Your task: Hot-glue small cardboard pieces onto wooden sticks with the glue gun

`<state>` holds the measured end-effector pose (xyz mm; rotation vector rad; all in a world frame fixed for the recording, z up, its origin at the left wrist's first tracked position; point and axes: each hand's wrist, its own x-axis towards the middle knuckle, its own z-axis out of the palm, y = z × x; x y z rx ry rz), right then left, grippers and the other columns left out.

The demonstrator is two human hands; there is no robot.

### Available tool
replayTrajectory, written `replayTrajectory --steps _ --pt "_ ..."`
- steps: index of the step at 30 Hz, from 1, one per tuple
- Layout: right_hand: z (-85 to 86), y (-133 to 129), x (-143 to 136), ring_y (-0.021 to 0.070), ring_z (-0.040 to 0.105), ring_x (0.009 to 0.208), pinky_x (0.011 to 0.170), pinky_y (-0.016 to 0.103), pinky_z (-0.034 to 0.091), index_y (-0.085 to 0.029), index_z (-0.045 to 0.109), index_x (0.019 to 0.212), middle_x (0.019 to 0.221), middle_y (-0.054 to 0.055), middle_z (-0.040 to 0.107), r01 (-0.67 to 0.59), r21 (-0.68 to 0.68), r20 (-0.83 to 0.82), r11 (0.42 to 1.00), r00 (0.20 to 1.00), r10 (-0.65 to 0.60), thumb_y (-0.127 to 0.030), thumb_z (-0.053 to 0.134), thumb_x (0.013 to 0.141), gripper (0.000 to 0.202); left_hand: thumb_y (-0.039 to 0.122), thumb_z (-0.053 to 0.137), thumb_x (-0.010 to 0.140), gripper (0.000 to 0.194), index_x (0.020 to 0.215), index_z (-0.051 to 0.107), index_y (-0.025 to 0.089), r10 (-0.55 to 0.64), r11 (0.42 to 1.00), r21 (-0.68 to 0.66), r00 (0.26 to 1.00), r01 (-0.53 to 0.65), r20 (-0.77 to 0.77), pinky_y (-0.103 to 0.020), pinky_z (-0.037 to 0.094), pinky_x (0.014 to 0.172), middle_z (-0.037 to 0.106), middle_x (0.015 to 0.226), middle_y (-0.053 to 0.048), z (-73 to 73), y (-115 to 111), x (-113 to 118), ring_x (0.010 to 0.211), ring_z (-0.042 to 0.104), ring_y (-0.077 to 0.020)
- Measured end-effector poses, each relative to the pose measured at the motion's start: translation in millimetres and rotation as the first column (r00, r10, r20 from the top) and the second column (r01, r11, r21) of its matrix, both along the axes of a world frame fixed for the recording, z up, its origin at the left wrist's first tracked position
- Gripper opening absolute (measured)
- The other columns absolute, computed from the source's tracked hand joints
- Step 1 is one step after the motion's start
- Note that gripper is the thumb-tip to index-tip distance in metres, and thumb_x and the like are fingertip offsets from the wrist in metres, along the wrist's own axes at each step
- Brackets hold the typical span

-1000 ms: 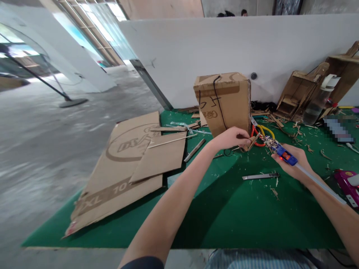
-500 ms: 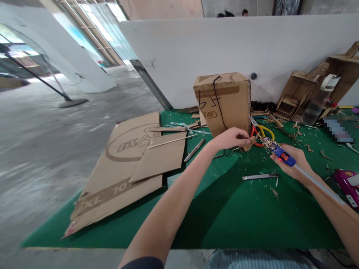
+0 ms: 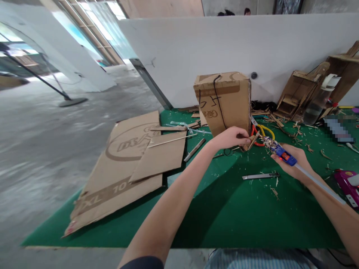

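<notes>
My left hand [image 3: 234, 137] pinches a small piece of cardboard [image 3: 249, 143] just in front of the standing cardboard box [image 3: 231, 99]. In my right hand [image 3: 297, 161] is a blue hot glue gun [image 3: 286, 155], with a translucent glue stick [image 3: 319, 184] sticking out of its back end. The gun's nozzle end is covered in shreds and points at the cardboard piece; I cannot tell whether they touch. Behind the nozzle lie scissors with red and yellow handles [image 3: 265, 130]. A snap-off utility knife [image 3: 260, 176] rests on the green tabletop below my hands.
Large flat cardboard sheets [image 3: 120, 168] cover the table's left side. At the back right stand a clear bottle [image 3: 319, 99] and cardboard structures [image 3: 297, 91] before a white partition [image 3: 179, 56]. A phone [image 3: 339, 129] and a magenta device [image 3: 346, 186] lie at the right. Cardboard scraps are scattered around.
</notes>
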<state>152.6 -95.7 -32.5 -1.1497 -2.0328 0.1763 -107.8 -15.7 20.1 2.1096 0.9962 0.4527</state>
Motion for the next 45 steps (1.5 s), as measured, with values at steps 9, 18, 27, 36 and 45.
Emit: replayTrajectory --steps 9,18,27,36,45 --pt "0.2 0.8 -1.3 0.0166 0.053 0.057 0.056 0.028 0.040 -0.023 0.045 0.067 0.061 0.000 0.052 -0.029 -0.011 0.023 1.000 0.999 0.029 -0.041 0.060 0.088 0.031 0.039 0.062 0.082 0.025 0.079 0.065 0.015 0.021 1.000 0.006 1.000 -0.021 0.011 -0.025 0.046 0.067 0.070 0.075 -0.003 -2.2 1.2 -0.5 0.071 0.065 -0.0148" --pt "7.0 -2.6 -5.0 0.0134 0.047 0.051 0.051 0.027 0.035 -0.023 0.043 0.064 0.058 -0.001 0.049 -0.066 -0.013 0.040 0.998 0.997 0.067 -0.042 0.059 0.089 0.035 0.039 0.060 0.083 0.025 0.077 0.064 0.015 0.033 0.997 0.064 0.999 -0.033 -0.007 -0.023 0.043 0.063 0.068 0.073 -0.002 -3.8 3.7 -1.2 0.068 0.060 -0.0131" --pt "3.3 0.7 -1.7 0.0160 0.052 0.056 0.056 0.028 0.040 -0.023 0.045 0.066 0.060 0.001 0.051 -0.013 -0.018 0.021 1.000 1.000 0.013 -0.043 0.059 0.088 0.033 0.040 0.061 0.082 0.025 0.079 0.065 0.015 0.022 1.000 0.010 1.000 -0.022 0.009 -0.024 0.046 0.066 0.070 0.075 -0.003 -0.8 0.4 -0.1 0.071 0.064 -0.0143" --pt "3.7 -0.3 -2.5 0.0142 0.049 0.053 0.053 0.027 0.037 -0.023 0.043 0.065 0.058 -0.001 0.049 -0.046 -0.008 0.033 0.999 0.998 0.047 -0.042 0.060 0.088 0.034 0.040 0.059 0.084 0.026 0.078 0.065 0.015 0.027 0.995 0.095 0.999 -0.024 -0.032 -0.024 0.043 0.063 0.068 0.074 -0.002 -2.9 3.9 -1.2 0.069 0.060 -0.0138" --pt "3.1 -0.9 -4.0 0.0125 0.047 0.050 0.051 0.026 0.035 -0.022 0.045 0.065 0.058 -0.002 0.048 -0.088 0.001 0.069 0.996 0.994 0.087 -0.040 0.061 0.088 0.034 0.040 0.057 0.084 0.026 0.078 0.064 0.015 0.040 0.994 0.105 0.998 -0.035 -0.046 -0.024 0.043 0.065 0.068 0.075 -0.003 -2.1 2.8 -0.7 0.071 0.062 -0.0145"
